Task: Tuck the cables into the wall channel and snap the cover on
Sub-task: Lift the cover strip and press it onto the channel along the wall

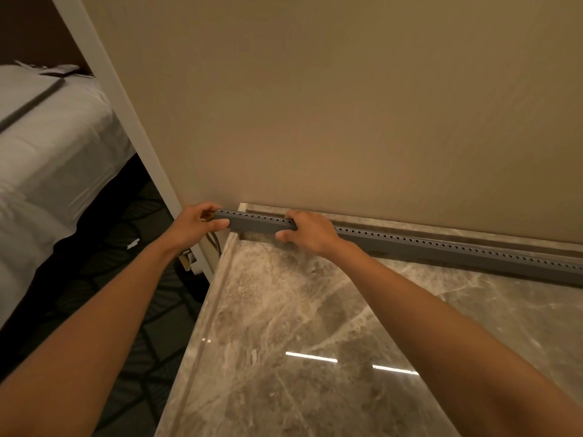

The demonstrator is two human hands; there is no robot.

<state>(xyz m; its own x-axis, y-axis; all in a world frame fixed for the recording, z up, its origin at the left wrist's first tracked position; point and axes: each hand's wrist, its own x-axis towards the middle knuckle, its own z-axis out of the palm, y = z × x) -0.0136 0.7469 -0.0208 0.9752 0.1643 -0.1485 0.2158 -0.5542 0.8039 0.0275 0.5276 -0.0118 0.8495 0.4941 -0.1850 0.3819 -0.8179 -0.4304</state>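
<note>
Grey perforated channel (410,247) runs along wall base at back of marble top (299,326), from 11 o'clock out to 3. L hand (195,225) pinches its end; R hand (307,231) clamps over it just beside. Looks light, stiff plastic, prob. flexes over length; grip at top edge. Cables (214,239) barely visible under L end.

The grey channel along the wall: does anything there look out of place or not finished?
Yes. At the left end of the channel, by the left hand, cables hang loose below the counter edge, not tucked in. The right hand grips the channel.
</note>
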